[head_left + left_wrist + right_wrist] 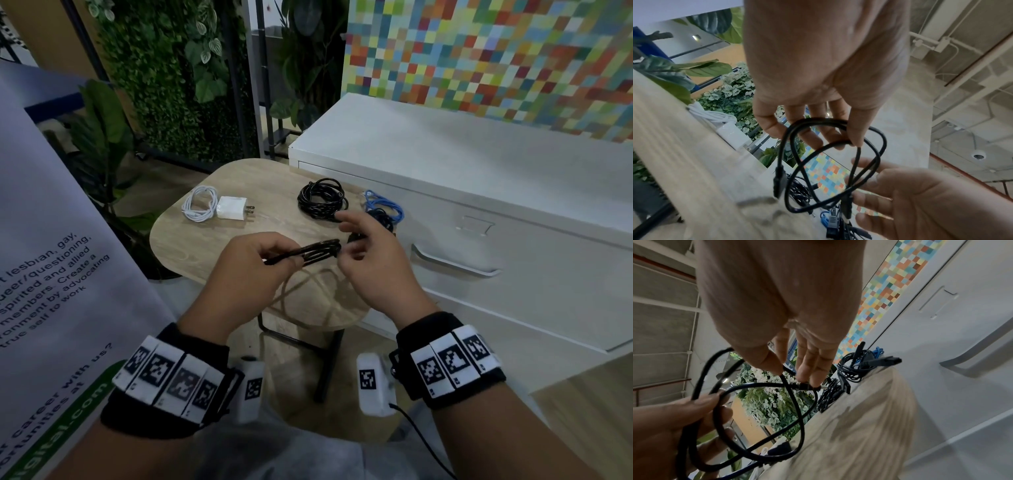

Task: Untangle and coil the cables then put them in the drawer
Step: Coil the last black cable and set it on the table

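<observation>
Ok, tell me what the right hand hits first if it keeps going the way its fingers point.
Likely the black coiled cable on the table: the right hand points forward and left, just short of it. The blue cable lies right of that line. Depth is uncertain.

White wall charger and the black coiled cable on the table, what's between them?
Nothing: in the head view, bare wooden tabletop separates the charger from the coil.

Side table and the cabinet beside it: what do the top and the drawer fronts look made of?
The side table top looks like pale wood or wood-look laminate: matte, with visible grain streaks. Its legs look like black metal rod. The cabinet looks like white painted sheet metal or lacquered board: smooth, faintly glossy, with a handle in the same white; the frames do not settle which.
</observation>
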